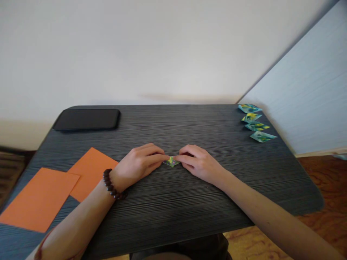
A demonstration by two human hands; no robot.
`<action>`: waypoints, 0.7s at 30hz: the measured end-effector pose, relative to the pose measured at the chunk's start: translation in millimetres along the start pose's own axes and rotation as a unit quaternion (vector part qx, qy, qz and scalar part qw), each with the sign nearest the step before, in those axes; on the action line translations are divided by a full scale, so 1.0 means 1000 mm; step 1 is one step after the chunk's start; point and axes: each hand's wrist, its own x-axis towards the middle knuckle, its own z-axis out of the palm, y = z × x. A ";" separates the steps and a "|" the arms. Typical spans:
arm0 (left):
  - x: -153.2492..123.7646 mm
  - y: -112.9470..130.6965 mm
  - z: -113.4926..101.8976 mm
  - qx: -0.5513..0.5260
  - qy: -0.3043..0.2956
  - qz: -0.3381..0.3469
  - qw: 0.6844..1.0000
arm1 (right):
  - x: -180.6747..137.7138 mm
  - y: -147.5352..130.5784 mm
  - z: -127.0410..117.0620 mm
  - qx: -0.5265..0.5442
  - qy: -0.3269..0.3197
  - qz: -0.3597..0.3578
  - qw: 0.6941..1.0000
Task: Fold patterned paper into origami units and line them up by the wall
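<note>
At the middle of the dark table (173, 202) lies a small folded piece of patterned paper (171, 162), green, yellow and purple, with a point toward me. My left hand (142, 160) grips its left end between closed fingers; a dark bead bracelet (110, 184) circles that wrist. From the other side, my right hand (199, 161) has its fingers closed on the right end. Fingertips cover both ends and the upper edge of the paper, so only its middle shows.
Several folded paper pieces (261, 136) in blue, green and yellow stand in a column at the back right. A black phone (88, 119) lies at the back left. Two orange paper sheets (39, 198) overlap at the left, partly behind my left arm. A wall (162, 54) borders the table's back.
</note>
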 end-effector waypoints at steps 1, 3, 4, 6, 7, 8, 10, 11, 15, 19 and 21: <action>0.000 0.000 -0.001 0.004 -0.004 0.003 1.000 | -0.001 -0.001 0.000 -0.012 -0.001 -0.004 1.000; 0.000 0.001 -0.001 0.008 -0.014 0.008 1.000 | -0.001 -0.003 -0.001 -0.031 0.000 -0.011 0.999; 0.000 0.001 -0.001 0.009 -0.020 0.010 1.000 | -0.002 -0.004 -0.001 -0.039 0.001 -0.013 0.999; 0.000 0.001 -0.001 0.010 -0.027 0.013 0.999 | -0.002 -0.004 -0.001 -0.054 0.002 -0.019 0.998; 0.000 0.002 -0.001 0.011 -0.030 0.014 0.999 | -0.002 -0.005 -0.001 -0.060 0.003 -0.023 0.998; 0.001 0.002 -0.002 0.014 -0.032 0.015 0.999 | -0.002 -0.004 -0.001 -0.066 0.004 -0.028 0.997; 0.002 0.005 -0.002 0.027 -0.034 0.014 0.999 | -0.002 -0.004 -0.001 -0.077 0.005 -0.038 0.996; 0.002 0.006 -0.003 0.038 -0.032 0.013 0.999 | -0.003 -0.004 -0.002 -0.081 0.004 -0.041 0.996; 0.004 0.013 -0.004 0.088 -0.018 -0.012 0.996 | -0.005 -0.004 -0.002 -0.082 -0.011 -0.034 0.996; 0.003 0.018 -0.003 0.095 -0.008 -0.042 0.995 | -0.008 -0.007 -0.001 -0.065 0.001 0.003 0.998; 0.003 0.019 -0.003 0.079 0.000 -0.057 0.995 | -0.007 -0.009 0.000 -0.055 0.013 0.019 0.998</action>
